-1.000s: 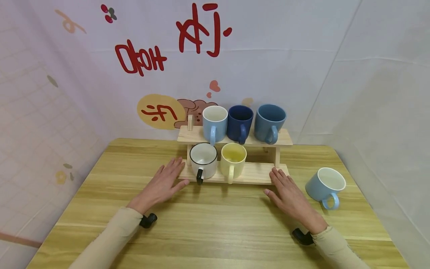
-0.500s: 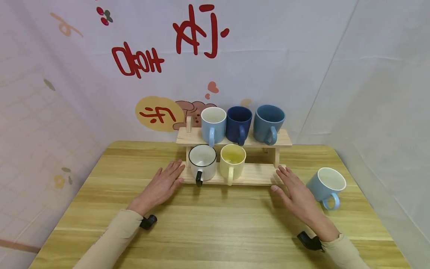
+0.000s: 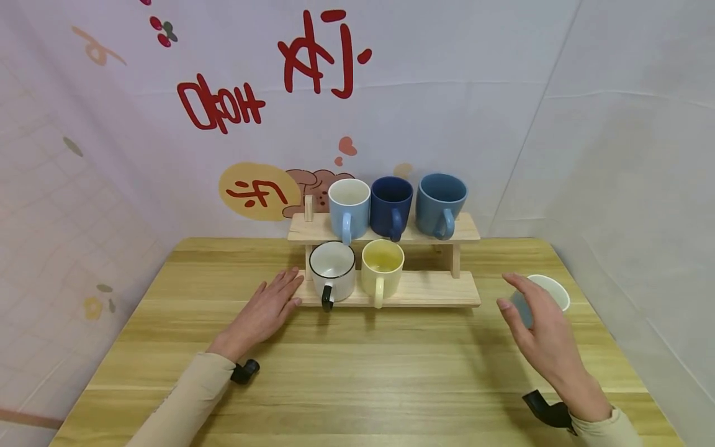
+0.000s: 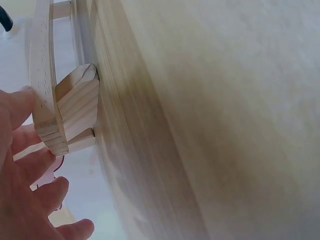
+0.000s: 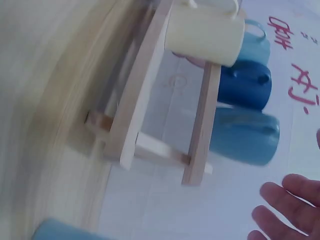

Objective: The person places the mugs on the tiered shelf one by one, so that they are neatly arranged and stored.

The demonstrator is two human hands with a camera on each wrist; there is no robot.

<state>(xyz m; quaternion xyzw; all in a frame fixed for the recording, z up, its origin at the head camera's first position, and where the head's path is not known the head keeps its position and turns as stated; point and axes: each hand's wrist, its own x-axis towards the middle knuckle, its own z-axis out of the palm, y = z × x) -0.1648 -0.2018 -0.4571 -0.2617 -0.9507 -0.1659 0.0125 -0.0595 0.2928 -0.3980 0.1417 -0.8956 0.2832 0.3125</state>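
A two-tier wooden shelf (image 3: 432, 289) stands at the back of the table. My left hand (image 3: 258, 316) touches the left end of its lower board, fingers fairly straight; in the left wrist view the fingertips (image 4: 57, 192) spread around that board end. My right hand (image 3: 544, 332) is over the right side of the table, fingers apart and holding nothing. Behind it, partly covered, is a light blue mug (image 3: 553, 290) with a white inside; its handle is hidden. The lower board carries a white mug (image 3: 337, 279) with black rim and handle, and a yellow mug (image 3: 385, 273).
On the upper board stand a light blue mug (image 3: 350, 214), a dark blue mug (image 3: 390, 208) and a grey-blue mug (image 3: 438, 208), handles forward. A white printed curtain (image 3: 447, 87) hangs behind the wooden table (image 3: 363, 372).
My right hand has left the right end of the lower board and moved right, in front of the loose light blue mug. My left hand stays at the shelf's left end.
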